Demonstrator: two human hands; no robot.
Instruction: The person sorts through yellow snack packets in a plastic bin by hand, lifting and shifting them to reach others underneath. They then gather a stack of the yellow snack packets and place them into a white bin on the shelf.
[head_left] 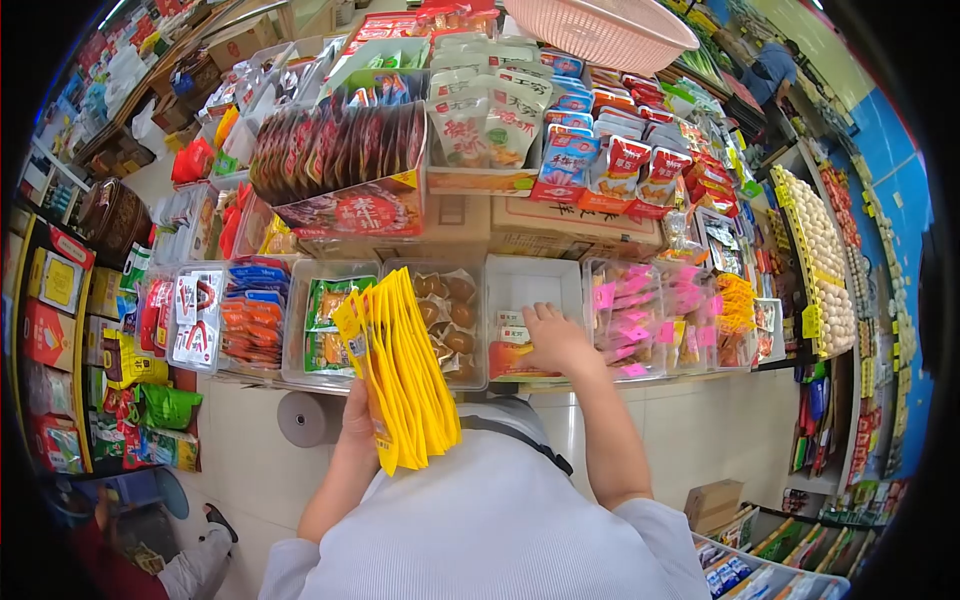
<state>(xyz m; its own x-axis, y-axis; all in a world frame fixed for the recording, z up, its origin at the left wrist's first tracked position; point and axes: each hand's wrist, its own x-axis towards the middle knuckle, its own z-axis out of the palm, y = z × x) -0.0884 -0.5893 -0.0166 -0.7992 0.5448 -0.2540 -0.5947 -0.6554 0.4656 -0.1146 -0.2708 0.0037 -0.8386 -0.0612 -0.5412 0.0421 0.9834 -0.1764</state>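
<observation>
My left hand (357, 415) is closed around the lower left side of a thick fanned bundle of yellow snack packets (412, 375), held upright in front of my chest. The bundle covers parts of two trays behind it. My right hand (552, 340) reaches into a white box (535, 272), fingers stretched out and slightly apart. It touches or hovers just over small red and white packets (512, 348) at the box's front; contact cannot be made out. Left of the box stands a clear tray of brown vacuum-packed eggs (457, 315). Right of it is a tray of pink-labelled packets (630, 300).
Behind the trays, cardboard boxes (455, 225) carry a red display box (365, 205) and rows of snack pouches. A pink basket (610, 35) stands at the back. Egg trays (815, 260) line the right. Two other people (770, 72) are partly visible. A grey roll (302, 419) is on the floor.
</observation>
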